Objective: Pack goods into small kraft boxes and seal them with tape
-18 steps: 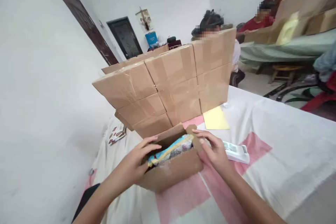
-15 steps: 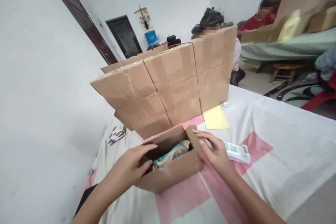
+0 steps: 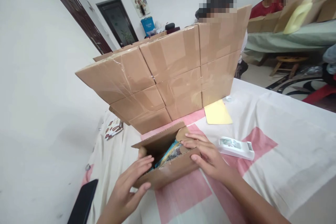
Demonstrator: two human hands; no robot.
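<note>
A small open-topped cardboard box (image 3: 173,173) sits on the cloth with a blue and yellow packet (image 3: 170,152) of unclear content inside. Around the box's left end is my left hand (image 3: 132,182), fingers over the rim by a short flap and thumb outside the near wall. My right hand (image 3: 206,152) grips the right end, its fingers pressing on the inward-leaning right flap (image 3: 182,134) and its thumb against the near wall. The long far flap (image 3: 160,136) stands up. Part of the packet is hidden by the walls and flaps.
A tall stack of taped cartons (image 3: 173,73) stands behind the box. To the right lie a yellow sheet (image 3: 217,112) and a white tape dispenser (image 3: 237,148). A black phone (image 3: 83,201) and printed cards (image 3: 113,128) lie left. Two people are beyond.
The right flap has tilted inward under my right hand. My left hand has shifted down, its thumb now outside the near wall. The view has shifted, showing more of the phone.
</note>
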